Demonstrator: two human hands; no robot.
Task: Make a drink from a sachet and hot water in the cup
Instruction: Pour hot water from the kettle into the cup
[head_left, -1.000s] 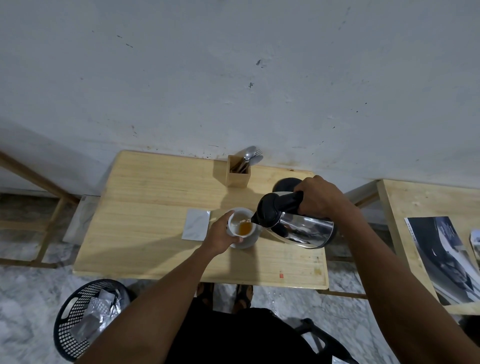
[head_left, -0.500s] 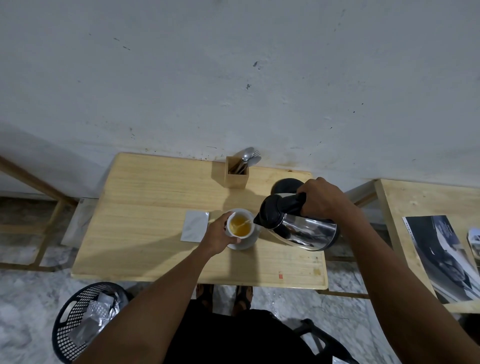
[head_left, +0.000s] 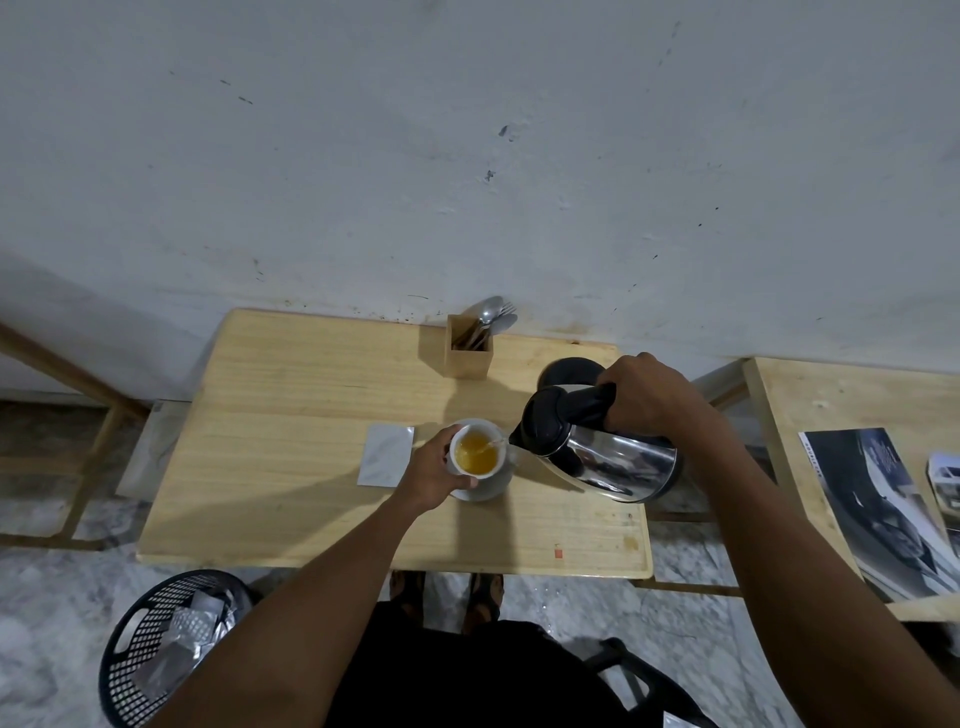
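A white cup (head_left: 475, 451) stands on a saucer (head_left: 491, 487) near the middle of the wooden table (head_left: 291, 447); it holds yellow-orange liquid. My left hand (head_left: 435, 473) wraps the cup's left side. My right hand (head_left: 647, 395) grips the black handle of a steel kettle (head_left: 608, 457), tilted left with its spout over the cup's rim. A thin stream of water falls into the cup. A silvery sachet (head_left: 387, 453) lies flat just left of the cup.
A wooden holder with spoons and a fork (head_left: 471, 340) stands at the table's back edge. The kettle's black base (head_left: 571, 370) sits behind the kettle. A black mesh bin (head_left: 161, 644) with wrappers is on the floor at left. Magazines (head_left: 883, 504) lie on a second table at right.
The liquid in the cup has risen and turned from dark amber to a paler yellow-orange. Both hands and the tilted kettle stay in place.
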